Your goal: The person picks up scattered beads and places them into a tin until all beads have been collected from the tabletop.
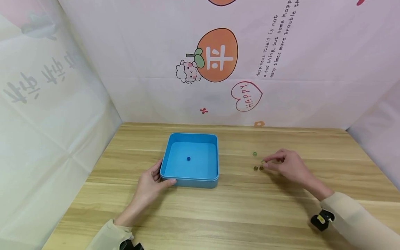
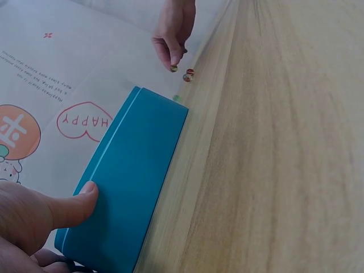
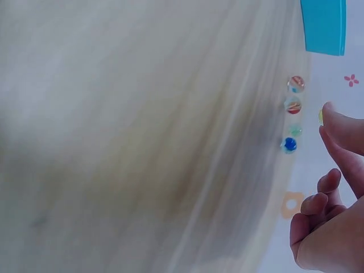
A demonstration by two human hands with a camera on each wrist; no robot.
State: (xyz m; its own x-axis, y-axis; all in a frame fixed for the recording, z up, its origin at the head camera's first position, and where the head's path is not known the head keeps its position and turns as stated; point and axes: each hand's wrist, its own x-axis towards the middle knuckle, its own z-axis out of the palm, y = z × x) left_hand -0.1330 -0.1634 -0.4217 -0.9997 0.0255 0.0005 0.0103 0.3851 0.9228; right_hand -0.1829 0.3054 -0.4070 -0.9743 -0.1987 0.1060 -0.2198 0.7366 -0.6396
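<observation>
My left hand [image 1: 148, 187] grips the near left corner of a square blue box [image 1: 190, 183], its thumb on the front wall and the other fingers at the left side, partly hidden. One small dark blue marble [image 1: 189, 158] lies inside on the box floor. To the right of the box, my right hand [image 1: 290, 166] pinches a yellowish marble [image 3: 321, 117] between thumb and index finger. Close by its fingertips are two red-swirled marbles [image 3: 296, 84] and a green marble [image 1: 254, 153]. The right wrist view also shows a blue marble [image 3: 289, 145] beside the green one.
The wooden table [image 1: 200, 215] runs back to a white printed cloth [image 1: 150, 69] that hangs behind it and along the sides. Sleeves reach in from the lower corners, with a black wrist device [image 1: 322, 219] at the right one.
</observation>
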